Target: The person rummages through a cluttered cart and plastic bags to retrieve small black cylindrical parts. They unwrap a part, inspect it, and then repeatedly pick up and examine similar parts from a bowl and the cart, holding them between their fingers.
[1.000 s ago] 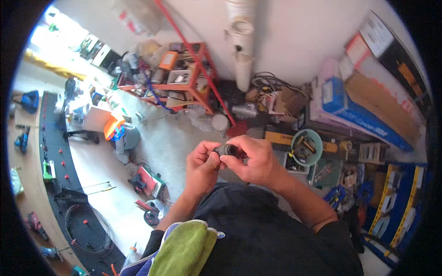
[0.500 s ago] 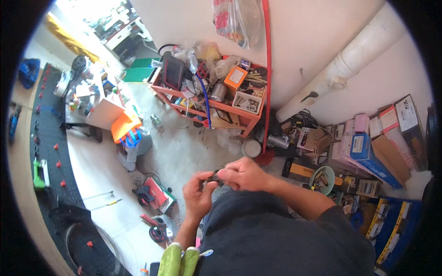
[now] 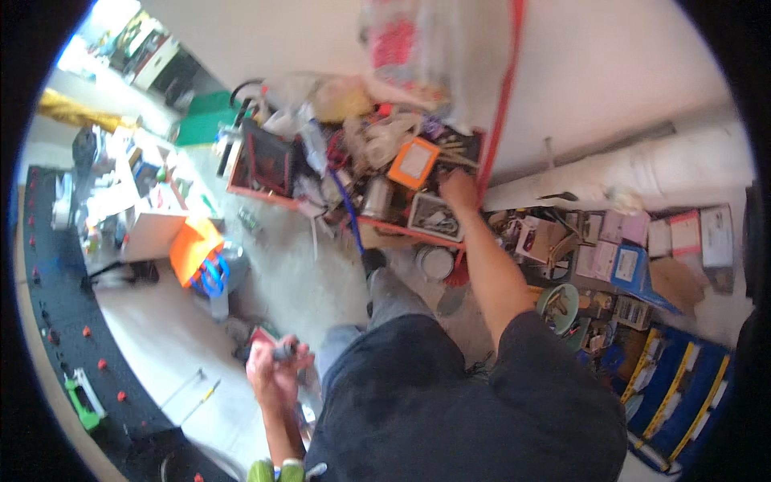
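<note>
Dark grey in colour, the small cylindrical piece [image 3: 283, 352] is in your left hand [image 3: 275, 371], which holds it with the fingers curled around it, low in the view and a little to the left of your body. This hand is rather blurred, so the fine shape of the piece is not clear.

Your right arm stretches forward, and your right hand [image 3: 458, 189] is at the red shelf [image 3: 265, 195], among the things on its top. The fingertips are not well visible there, so I cannot tell whether this hand is open or whether it grips something. Just beside it, on its left, lies the orange box [image 3: 414, 163] with a pale label, and just below, toward you, is the white tray [image 3: 413, 215] with small items inside. Farther left on the same shelf you have a metal can [image 3: 377, 198], and a blue cord [image 3: 347, 210] hangs down over the front side. A red pole [image 3: 506, 88] rises to the right of the shelf, and the pale green basin [image 3: 541, 308] is beyond your right forearm.
</note>
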Demonstrator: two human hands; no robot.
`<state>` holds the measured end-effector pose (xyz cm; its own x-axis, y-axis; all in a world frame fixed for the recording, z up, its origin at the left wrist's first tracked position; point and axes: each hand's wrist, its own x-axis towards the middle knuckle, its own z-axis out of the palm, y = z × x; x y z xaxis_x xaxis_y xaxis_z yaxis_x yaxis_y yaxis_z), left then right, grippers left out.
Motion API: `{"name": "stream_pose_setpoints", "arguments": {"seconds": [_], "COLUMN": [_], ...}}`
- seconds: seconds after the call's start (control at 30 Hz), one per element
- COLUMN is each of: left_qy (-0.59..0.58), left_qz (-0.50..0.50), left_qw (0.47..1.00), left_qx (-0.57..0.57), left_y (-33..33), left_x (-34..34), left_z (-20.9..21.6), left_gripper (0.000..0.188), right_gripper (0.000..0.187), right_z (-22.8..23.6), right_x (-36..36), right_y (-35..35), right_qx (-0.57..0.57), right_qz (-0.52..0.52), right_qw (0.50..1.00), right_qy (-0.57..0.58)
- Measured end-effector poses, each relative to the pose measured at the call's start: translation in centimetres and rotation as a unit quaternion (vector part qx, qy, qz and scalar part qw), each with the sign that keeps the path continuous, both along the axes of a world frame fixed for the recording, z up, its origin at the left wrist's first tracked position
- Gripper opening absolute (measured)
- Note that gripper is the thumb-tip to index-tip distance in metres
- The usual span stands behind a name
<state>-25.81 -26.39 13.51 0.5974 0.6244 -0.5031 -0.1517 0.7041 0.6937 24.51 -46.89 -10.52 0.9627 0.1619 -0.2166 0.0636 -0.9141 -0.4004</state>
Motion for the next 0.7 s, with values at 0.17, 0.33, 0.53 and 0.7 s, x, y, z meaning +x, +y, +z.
{"name": "stream_pose_setpoints", "arguments": {"seconds": [0.17,0.33,0.53,0.7], "left_qy": [0.022,-0.023,-0.068,-0.098], "left_qz": [-0.095,-0.186,-0.22,-0.284], "left_qw": [0.995,0.981,0.973,0.953], "left_qx": [-0.019,0.056,0.006,-0.028], "left_y": [7.0,11.4,17.9,25.7], "left_x": [9.5,11.6,10.4,6.9], "left_z": [1.4,0.8,-0.9,-2.3], "left_gripper": [0.036,0.04,0.047,0.046], "right_gripper": [0.042,0.046,0.043,0.047], "right_z": [-4.4,-4.1,10.7,21.5], "right_x": [4.9,3.9,-7.7,-21.1], "right_y": [0.2,-2.3,3.7,19.1], "right_qx": [-0.154,-0.036,0.391,0.534], "right_qz": [0.164,-0.039,-0.163,-0.058], "right_qw": [0.965,0.998,0.877,0.749], "right_qy": [0.135,0.034,0.227,0.387]}}
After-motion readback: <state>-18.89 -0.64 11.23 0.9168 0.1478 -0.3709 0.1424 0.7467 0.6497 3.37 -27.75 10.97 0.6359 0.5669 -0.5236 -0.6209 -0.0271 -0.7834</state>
